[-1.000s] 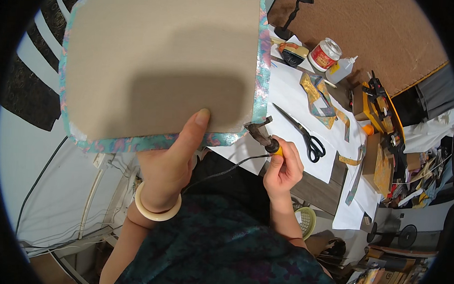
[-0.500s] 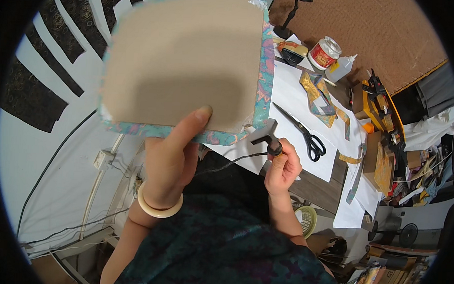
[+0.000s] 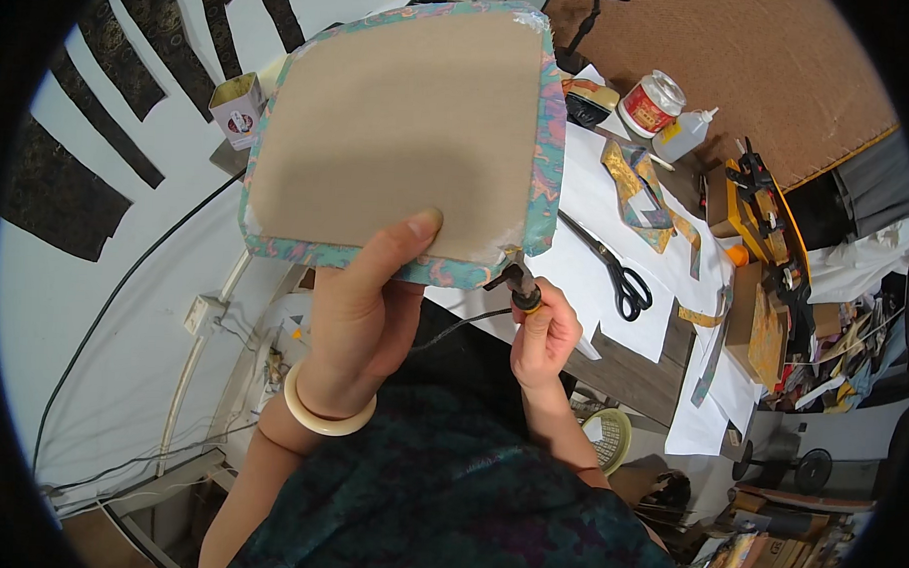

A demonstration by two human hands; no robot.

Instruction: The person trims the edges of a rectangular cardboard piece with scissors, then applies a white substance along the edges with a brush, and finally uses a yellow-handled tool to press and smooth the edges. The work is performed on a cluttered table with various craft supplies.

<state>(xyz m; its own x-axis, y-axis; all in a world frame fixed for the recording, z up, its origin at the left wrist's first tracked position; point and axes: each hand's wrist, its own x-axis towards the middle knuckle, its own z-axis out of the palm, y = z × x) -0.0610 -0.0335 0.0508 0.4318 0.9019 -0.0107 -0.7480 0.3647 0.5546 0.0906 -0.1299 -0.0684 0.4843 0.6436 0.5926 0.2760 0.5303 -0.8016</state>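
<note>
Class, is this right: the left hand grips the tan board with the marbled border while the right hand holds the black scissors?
The head view shows the right hand holding a dark corded tool, not the black scissors. The left hand does grip the tan board with the marbled border.

Smooth matt board (image 3: 400, 122), metal tool head (image 3: 516, 277), glossy jar (image 3: 651, 107), wood-grained tabletop (image 3: 631, 377), rough panel (image 3: 732, 73)
</note>
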